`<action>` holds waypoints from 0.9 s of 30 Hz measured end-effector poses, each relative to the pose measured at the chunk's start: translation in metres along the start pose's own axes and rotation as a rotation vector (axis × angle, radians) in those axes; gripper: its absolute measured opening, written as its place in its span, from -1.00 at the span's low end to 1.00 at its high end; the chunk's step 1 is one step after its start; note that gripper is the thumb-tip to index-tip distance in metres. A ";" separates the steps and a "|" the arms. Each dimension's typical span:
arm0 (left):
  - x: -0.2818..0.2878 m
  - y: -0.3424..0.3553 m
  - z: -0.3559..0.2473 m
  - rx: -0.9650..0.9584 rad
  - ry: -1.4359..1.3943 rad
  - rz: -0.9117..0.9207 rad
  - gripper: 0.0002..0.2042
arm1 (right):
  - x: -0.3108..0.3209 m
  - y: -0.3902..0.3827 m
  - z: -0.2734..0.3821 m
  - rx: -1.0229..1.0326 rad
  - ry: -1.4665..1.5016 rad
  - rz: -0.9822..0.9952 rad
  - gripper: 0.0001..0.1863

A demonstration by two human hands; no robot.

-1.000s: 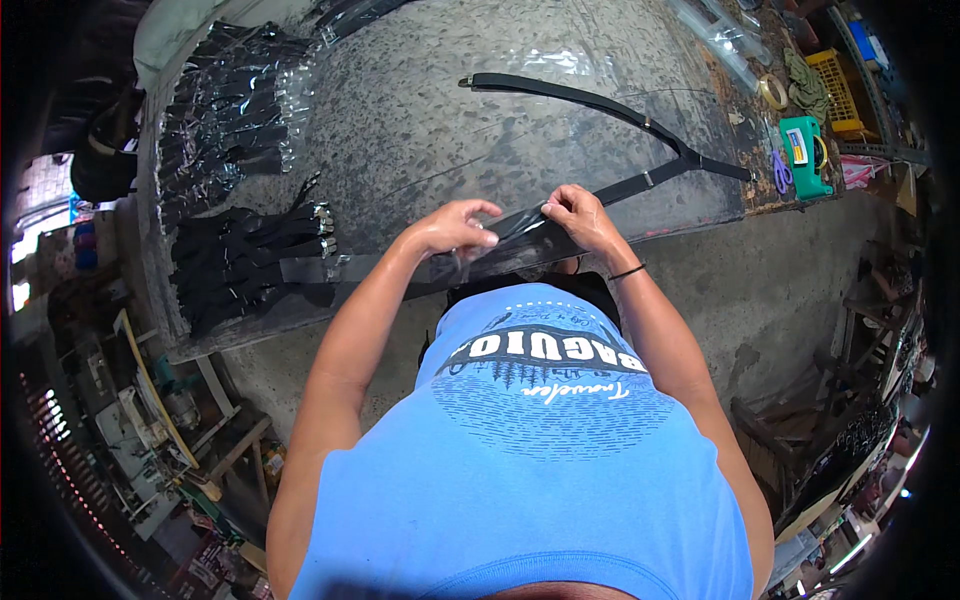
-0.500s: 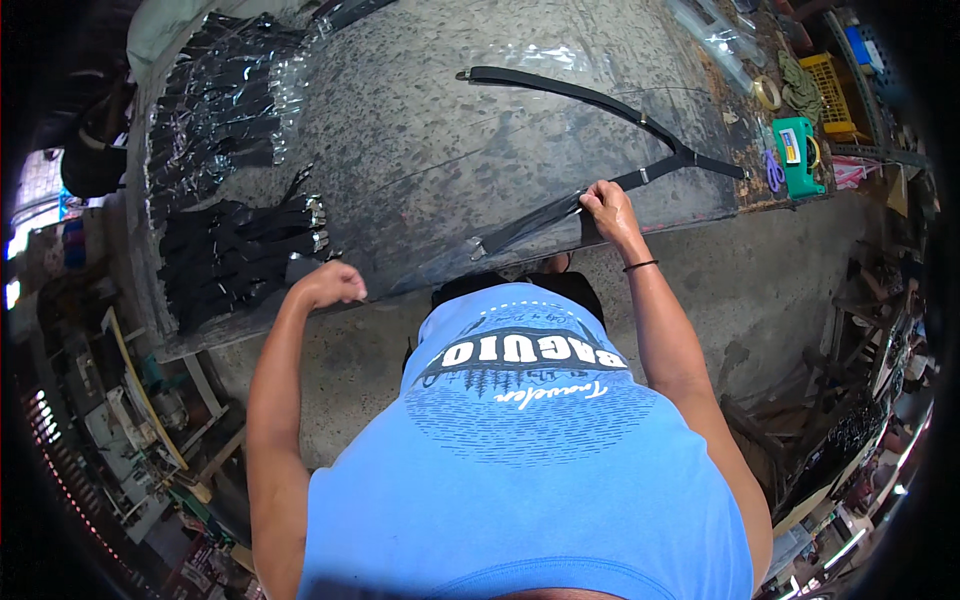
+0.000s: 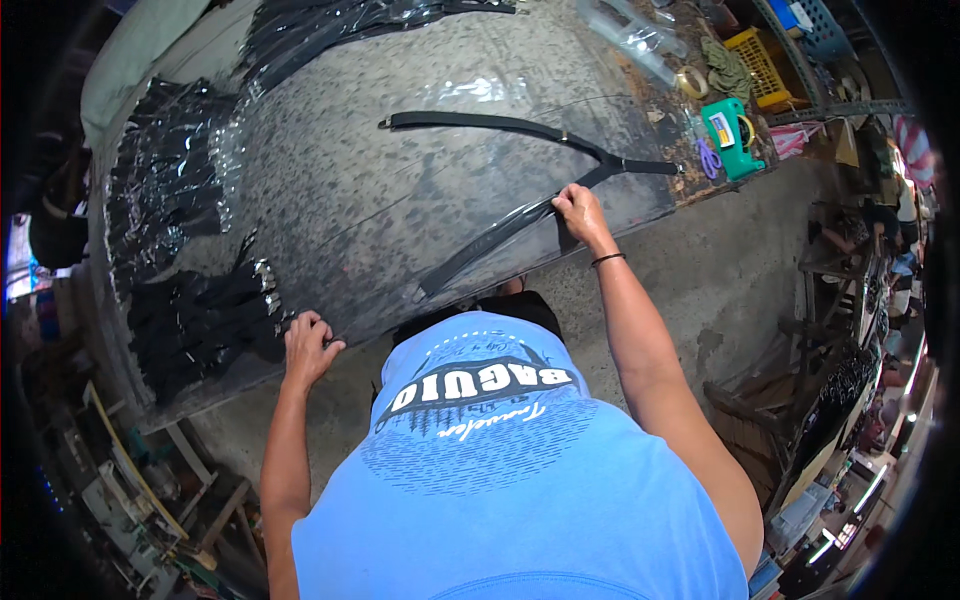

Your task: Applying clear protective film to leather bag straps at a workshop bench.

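Note:
A pair of black Y-shaped suspenders [image 3: 480, 120] lies spread across the worktable, metal clips at its ends. The lower-left strap is partly inside a clear plastic sleeve [image 3: 470, 254] that reaches toward the near table edge. My right hand [image 3: 582, 214] is closed in a pinch on this sleeved strap, just below where the straps join. At the near edge on the left is my left hand [image 3: 310, 348], its fingers bent and thumb held apart, with nothing visible in it. It is beside a pile of black suspenders [image 3: 200, 325] with shiny clips.
More black suspenders in clear plastic [image 3: 170, 160] lie on the table's left, and another bundle [image 3: 330, 30] at the back. Right side: a green tape dispenser [image 3: 735, 140], purple scissors [image 3: 708, 158], a tape roll [image 3: 691, 82], clear plastic [image 3: 630, 40] and a yellow crate [image 3: 762, 68].
My left hand has spread its bent fingers near the pile's corner. The right hand keeps its pinch on the sleeved strap. The whole view has shifted and turned.

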State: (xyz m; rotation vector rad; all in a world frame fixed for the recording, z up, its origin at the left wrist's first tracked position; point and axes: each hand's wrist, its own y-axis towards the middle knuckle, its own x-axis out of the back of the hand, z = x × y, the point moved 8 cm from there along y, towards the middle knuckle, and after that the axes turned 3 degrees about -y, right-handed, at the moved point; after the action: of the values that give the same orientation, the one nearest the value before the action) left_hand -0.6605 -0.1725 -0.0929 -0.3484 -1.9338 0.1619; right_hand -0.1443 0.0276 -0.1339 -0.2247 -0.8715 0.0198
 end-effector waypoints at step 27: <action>0.004 -0.051 0.027 0.165 0.218 -0.465 -0.72 | 0.001 0.033 -0.050 -0.131 0.127 0.151 -0.77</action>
State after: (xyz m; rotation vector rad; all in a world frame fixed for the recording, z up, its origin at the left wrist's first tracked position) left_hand -0.6955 -0.2178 -0.0857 0.1894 -1.7207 -0.0228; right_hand -0.1031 0.0511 -0.1705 -0.4097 -0.7281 0.0880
